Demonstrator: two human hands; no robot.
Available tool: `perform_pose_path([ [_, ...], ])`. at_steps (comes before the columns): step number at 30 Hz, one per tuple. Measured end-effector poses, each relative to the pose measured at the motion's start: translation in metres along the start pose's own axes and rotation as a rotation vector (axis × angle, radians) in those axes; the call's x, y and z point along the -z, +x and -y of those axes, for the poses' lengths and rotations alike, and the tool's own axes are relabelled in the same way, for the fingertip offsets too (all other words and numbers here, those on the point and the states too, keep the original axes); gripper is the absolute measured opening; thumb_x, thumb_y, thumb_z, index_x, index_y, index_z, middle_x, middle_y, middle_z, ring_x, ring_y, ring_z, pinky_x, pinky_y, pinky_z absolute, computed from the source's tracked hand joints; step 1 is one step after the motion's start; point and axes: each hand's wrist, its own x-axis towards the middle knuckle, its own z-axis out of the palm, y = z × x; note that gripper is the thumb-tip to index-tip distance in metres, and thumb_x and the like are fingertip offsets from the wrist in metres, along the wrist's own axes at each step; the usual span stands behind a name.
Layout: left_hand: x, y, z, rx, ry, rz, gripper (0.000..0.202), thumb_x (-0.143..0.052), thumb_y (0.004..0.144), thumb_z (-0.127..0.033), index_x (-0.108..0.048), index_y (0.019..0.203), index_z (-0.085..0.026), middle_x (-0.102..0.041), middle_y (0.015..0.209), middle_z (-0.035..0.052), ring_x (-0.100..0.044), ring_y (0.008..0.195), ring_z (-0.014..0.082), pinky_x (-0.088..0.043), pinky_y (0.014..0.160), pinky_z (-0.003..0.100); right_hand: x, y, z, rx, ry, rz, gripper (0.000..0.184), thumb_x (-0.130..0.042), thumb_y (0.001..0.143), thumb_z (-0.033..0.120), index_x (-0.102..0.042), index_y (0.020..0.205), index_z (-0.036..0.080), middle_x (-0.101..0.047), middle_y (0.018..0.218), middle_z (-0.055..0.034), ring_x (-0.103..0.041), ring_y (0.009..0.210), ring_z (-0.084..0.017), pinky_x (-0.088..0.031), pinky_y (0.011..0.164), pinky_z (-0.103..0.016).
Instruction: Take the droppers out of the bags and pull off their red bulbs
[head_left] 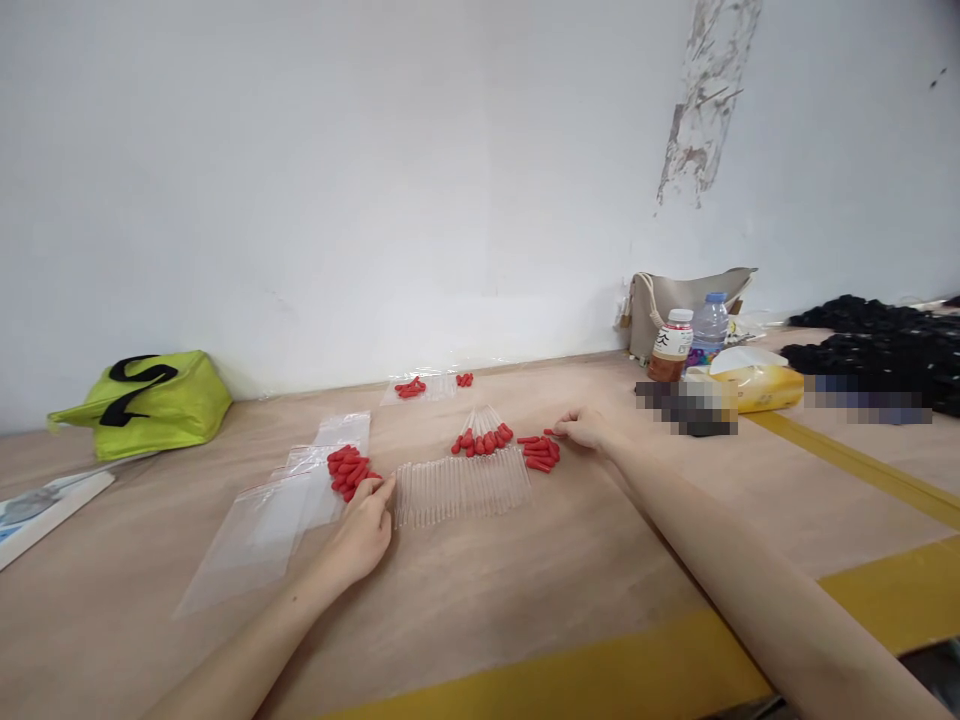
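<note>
A row of thin clear glass tubes lies side by side on the brown-covered table. Just beyond it, several glass droppers with red rubber bulbs fan out, bulbs toward me. My left hand rests at the row's left end, index finger stretched along the outermost tube. It lies close to a pile of red rubber bulbs on clear zip bags. To the right, my right hand pinches a red rubber bulb at its fingertips, beside a smaller group of bulbs.
Near the wall lies a clear bag with red bulbs. A lime-green bag stands at left. At right are a drink bottle, a water bottle, a grey bag, a yellow tissue pack and black material.
</note>
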Motion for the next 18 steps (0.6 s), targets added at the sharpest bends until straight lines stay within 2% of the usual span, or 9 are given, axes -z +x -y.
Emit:
perform_pose_path([
  [5, 0.0017, -0.0004, -0.0011, 0.006, -0.003, 0.022, 0.042, -0.033, 0.078, -0.012, -0.05, 0.116, -0.015, -0.053, 0.093, 0.0087, -0.055, 0.087, 0.0182, -0.044, 0.076, 0.032, -0.002, -0.0025, 0.0, 0.02, -0.019, 0.046, 0.021, -0.06, 0.064, 0.033, -0.062, 0.055, 0.014, -0.048, 0.043, 0.0043, -0.038, 0.04, -0.006, -0.028, 0.041, -0.019],
  [12, 0.002, 0.0002, -0.0018, 0.036, -0.013, 0.004, 0.04, -0.035, 0.08, -0.019, -0.052, 0.116, -0.015, -0.06, 0.097, 0.0096, -0.057, 0.09, 0.0202, -0.044, 0.078, 0.034, -0.0015, -0.0045, -0.0011, 0.046, -0.076, -0.063, 0.029, -0.057, 0.07, 0.038, -0.062, 0.054, 0.014, -0.052, 0.045, 0.0001, -0.05, 0.048, -0.011, -0.033, 0.046, -0.02],
  [15, 0.0031, 0.0015, -0.0005, 0.028, -0.021, 0.007, 0.04, -0.034, 0.08, -0.019, -0.053, 0.115, -0.014, -0.06, 0.104, 0.0109, -0.056, 0.097, 0.0216, -0.044, 0.082, 0.036, -0.001, -0.0064, 0.0003, 0.065, -0.096, -0.113, 0.026, -0.055, 0.072, 0.036, -0.062, 0.059, 0.015, -0.058, 0.053, -0.0027, -0.055, 0.056, -0.014, -0.036, 0.05, -0.021],
  [18, 0.0082, 0.0031, -0.002, 0.009, -0.014, -0.019, 0.038, -0.034, 0.08, -0.02, -0.055, 0.111, -0.015, -0.061, 0.105, 0.01, -0.056, 0.097, 0.0219, -0.044, 0.082, 0.037, -0.0015, -0.0067, 0.0085, 0.095, -0.118, -0.157, 0.021, -0.05, 0.075, 0.031, -0.063, 0.07, 0.015, -0.064, 0.071, -0.0046, -0.058, 0.069, -0.015, -0.039, 0.056, -0.021],
])
